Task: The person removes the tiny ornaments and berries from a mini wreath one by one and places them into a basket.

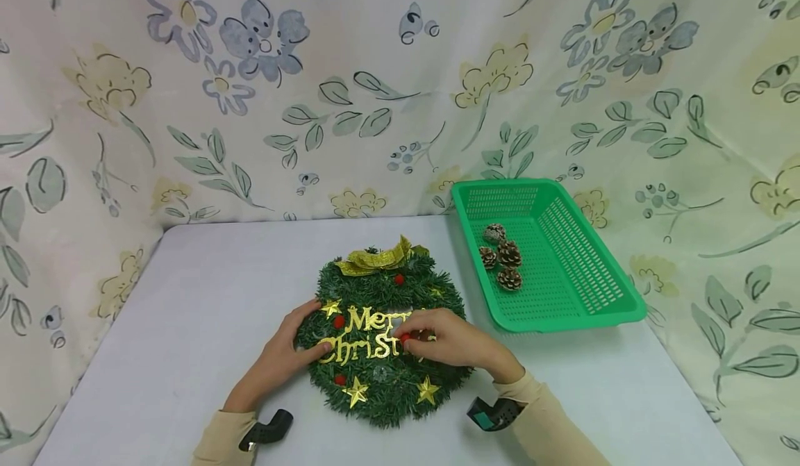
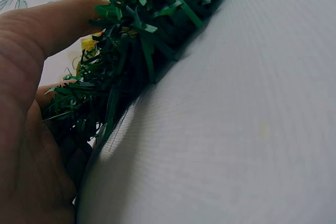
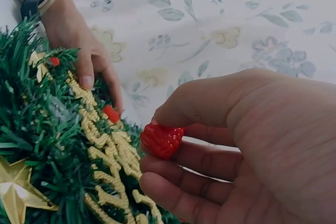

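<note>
A green Christmas wreath (image 1: 378,400) lies on the table, with gold "Merry Christmas" lettering (image 1: 346,348), gold stars (image 1: 357,392) and red berries (image 1: 340,379) on it. My left hand (image 1: 284,355) grips the wreath's left edge, the thumb over the lettering's start. In the left wrist view, green tinsel (image 2: 126,51) sits between thumb and fingers. Above the right part of the lettering, my right hand (image 1: 453,341) pinches a bumpy red berry (image 3: 164,140) between thumb and fingers. Whether that berry touches the wreath I cannot tell. A gold bow (image 1: 375,260) tops the wreath.
A green plastic basket (image 1: 569,323) stands at the back right, tilted in view, with several pine cones (image 1: 509,253) along its left side. White cloth covers the table (image 1: 219,292). A flowered curtain (image 1: 387,70) hangs behind.
</note>
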`<state>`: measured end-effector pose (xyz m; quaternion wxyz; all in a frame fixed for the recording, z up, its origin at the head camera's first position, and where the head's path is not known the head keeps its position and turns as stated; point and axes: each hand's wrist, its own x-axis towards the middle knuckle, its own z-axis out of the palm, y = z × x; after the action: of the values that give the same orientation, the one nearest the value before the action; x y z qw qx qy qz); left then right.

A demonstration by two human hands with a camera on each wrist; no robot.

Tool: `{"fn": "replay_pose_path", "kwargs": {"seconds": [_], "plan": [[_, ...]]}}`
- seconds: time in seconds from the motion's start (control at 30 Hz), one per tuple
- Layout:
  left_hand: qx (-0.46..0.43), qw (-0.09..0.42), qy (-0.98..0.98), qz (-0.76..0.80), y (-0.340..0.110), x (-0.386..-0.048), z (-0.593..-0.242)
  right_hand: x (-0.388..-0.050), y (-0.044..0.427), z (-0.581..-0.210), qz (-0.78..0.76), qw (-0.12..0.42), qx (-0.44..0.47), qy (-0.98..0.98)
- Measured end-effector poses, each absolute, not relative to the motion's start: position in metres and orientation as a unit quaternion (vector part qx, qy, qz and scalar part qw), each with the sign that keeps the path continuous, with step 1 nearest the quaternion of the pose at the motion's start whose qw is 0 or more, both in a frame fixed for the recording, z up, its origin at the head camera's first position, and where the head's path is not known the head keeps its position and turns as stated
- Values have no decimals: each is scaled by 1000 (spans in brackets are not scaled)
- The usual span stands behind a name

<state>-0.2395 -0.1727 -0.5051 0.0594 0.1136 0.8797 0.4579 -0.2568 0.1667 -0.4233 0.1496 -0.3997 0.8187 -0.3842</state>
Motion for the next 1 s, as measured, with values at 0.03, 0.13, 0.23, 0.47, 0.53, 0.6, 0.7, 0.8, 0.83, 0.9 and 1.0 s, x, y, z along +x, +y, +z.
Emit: {"fn": "replay_pose_path", "kwargs": {"seconds": [0.03, 0.13, 0.23, 0.47, 0.53, 0.6, 0.7, 0.8, 0.83, 0.9, 1.0], "plan": [[114, 59, 879, 459, -173, -240, -505, -257, 166, -423, -383, 146, -404, 818], [115, 59, 879, 460, -173, -240, -505, -258, 165, -419, -383, 141, -407, 817], [118, 58, 878, 460, -173, -240, -505, -259, 164, -416, -383, 140, -401, 820], [122, 54, 877, 461, -173, -240, -506, -260, 163, -408, -411, 160, -366, 820], [121, 53, 878, 460, -173, -240, -506, -261, 163, -407, -420, 164, -361, 816], [120, 54, 878, 460, -173, -240, -506, -262, 163, -406, -424, 161, -362, 815], [118, 57, 877, 462, -173, -240, -506, -263, 164, -404, -423, 157, -362, 816], [116, 60, 876, 464, -173, -240, -506, -264, 163, -401, -420, 152, -361, 819], [115, 60, 876, 464, -173, -240, -506, -264, 163, -401, -419, 150, -360, 820], [115, 60, 877, 462, -172, -240, -506, -265, 163, -399, -417, 146, -360, 822], [114, 59, 878, 461, -172, -240, -506, -267, 162, -397, -418, 142, -363, 820]]}}
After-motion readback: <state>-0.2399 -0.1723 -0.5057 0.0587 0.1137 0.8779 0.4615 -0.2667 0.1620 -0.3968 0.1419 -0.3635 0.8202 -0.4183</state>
